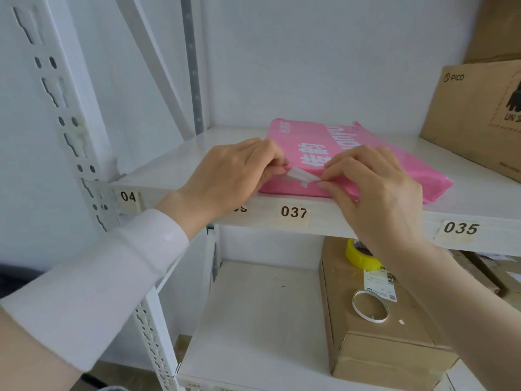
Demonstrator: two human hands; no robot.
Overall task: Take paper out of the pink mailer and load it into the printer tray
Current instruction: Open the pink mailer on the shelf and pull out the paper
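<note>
Your left hand [239, 167] and right hand [375, 187] are both pinched on the near edge of the pink mailer [352, 153], which lies flat on the white shelf [174, 165] above label 037 [293, 212]. A pale strip [303, 174] lifts between your fingertips. Anchor at nine o'clock and peel toward three, low and steady, so the film doesn't tear. The mailer is glossy pink with white lettering, plump and still mostly closed.

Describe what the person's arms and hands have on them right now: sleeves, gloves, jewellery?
Both hands are bare: no gloves, and no rings or watch visible. The left hand comes out of a long, pale lilac-white sleeve that ends at the wrist in a plain cuff. The right hand has a bare forearm, with no sleeve in view.
</note>
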